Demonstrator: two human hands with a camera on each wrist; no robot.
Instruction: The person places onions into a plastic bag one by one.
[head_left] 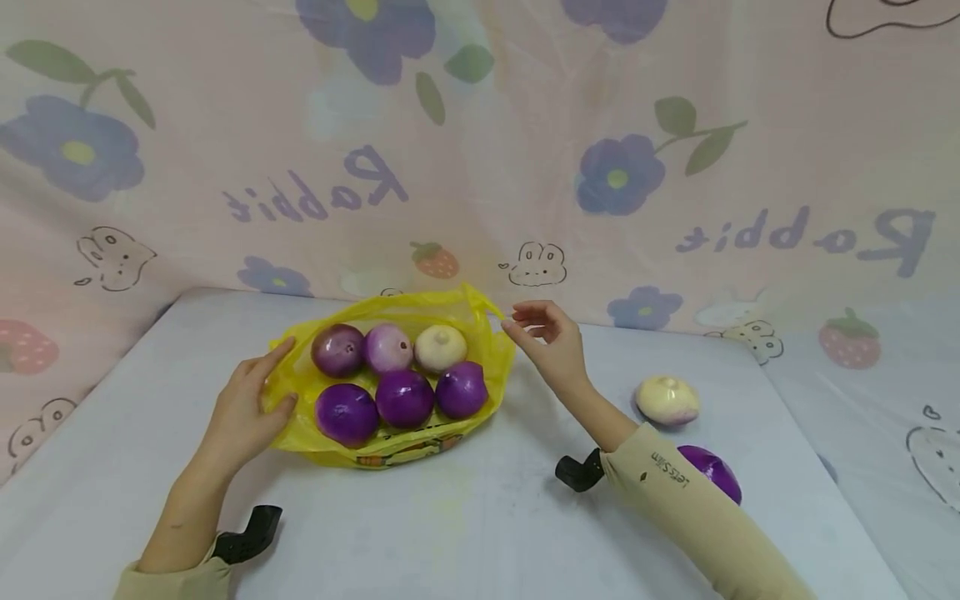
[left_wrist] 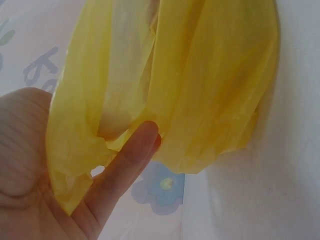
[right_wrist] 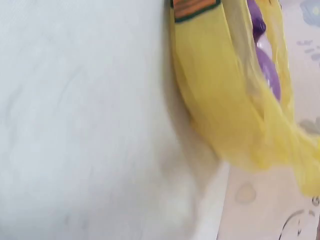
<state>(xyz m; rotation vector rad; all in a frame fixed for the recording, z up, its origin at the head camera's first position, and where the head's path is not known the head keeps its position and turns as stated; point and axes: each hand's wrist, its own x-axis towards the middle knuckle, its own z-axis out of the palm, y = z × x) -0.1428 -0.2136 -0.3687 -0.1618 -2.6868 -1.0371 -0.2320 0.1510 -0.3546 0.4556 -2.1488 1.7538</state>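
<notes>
A yellow plastic bag (head_left: pixel 318 454) lies with its mouth spread wide, showing several onions in two rows. Three deep purple onions (head_left: pixel 405 399) form the near row; behind them are a dark purple onion (head_left: pixel 337 350), a pale purple onion (head_left: pixel 386 348) and a whitish onion (head_left: pixel 440 348). My left hand (head_left: pixel 242 414) holds the bag's left edge between thumb and fingers; in the left wrist view a strip of yellow plastic runs into the crook of the thumb. At the right end, my right hand (head_left: pixel 553 346) pinches the bag's handle with thumb and index finger.
To the right on the white table (head_left: pixel 480 542) sits another whitish onion (head_left: pixel 667 401). A purple onion (head_left: pixel 712 471) nearer to me is partly hidden by my right sleeve (head_left: pixel 690 508). A patterned cloth (head_left: pixel 480 150) hangs behind the table. Black wrist mounts stick out from both wrists.
</notes>
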